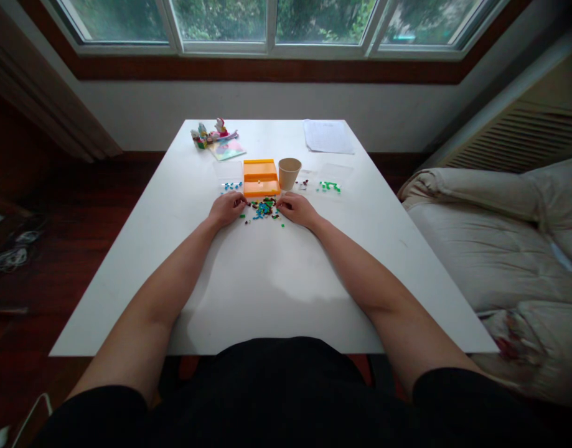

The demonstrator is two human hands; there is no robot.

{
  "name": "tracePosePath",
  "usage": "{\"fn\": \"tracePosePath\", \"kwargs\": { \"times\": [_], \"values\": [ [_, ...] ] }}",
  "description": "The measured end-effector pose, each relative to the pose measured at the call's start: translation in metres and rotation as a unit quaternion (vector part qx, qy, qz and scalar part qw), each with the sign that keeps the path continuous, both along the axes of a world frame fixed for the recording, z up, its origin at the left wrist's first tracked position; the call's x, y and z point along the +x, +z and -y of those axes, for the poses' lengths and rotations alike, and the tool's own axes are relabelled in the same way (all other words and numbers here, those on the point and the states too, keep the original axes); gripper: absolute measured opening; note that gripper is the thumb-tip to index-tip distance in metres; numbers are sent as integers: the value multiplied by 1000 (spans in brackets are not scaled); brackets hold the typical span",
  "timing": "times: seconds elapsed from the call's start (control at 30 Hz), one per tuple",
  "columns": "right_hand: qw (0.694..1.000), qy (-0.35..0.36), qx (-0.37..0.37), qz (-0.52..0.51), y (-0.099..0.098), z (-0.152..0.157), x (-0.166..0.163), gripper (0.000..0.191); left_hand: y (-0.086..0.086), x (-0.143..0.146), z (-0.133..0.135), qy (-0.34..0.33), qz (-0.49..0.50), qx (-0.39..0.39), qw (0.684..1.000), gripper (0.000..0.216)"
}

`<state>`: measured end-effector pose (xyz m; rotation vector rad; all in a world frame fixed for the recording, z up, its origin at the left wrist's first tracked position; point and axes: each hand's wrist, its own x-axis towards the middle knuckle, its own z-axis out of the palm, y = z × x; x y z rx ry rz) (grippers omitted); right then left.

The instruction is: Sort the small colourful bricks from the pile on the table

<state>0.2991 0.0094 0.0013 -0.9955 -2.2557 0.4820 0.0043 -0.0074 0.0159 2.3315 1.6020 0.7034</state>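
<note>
Left grip point(227, 208) and right grip point(297, 209) flank pile of small multicoloured plastic pieces point(264, 208), frame centre, white desk point(267, 280); fingers curled, can't tell if pinching.

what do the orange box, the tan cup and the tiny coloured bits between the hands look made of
Orange rectangular box: likely plastic, going by the smooth even colour and crisp straight edges. Tan tapered cup: probably paper, as it looks matte and thin-rimmed. Tiny coloured pieces: likely hard plastic in bright solid colours, though too small to be sure.

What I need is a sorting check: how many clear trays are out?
3 clear trays: one with blue pieces, left of the orange box; two right of the cup, holding dark pieces and green pieces. Edges faint.
</note>
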Motion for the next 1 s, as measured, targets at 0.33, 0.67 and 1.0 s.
{"fn": "tracePosePath", "kwargs": {
  "times": [0.33, 0.67, 1.0],
  "values": [
    [1000, 0, 1, -6, 1, 2, 0, 18, 1, 0, 1, 10, -2, -4, 1000, 20],
    [1000, -3, -2, -5, 4, 3, -1, 18, 1, 0, 0, 13, -10, 0, 1000, 22],
    [1000, -1, 7, -2, 3, 1, -2, 16, -3, -2, -2, 0, -4, 11, 1000, 21]
  ]
}}
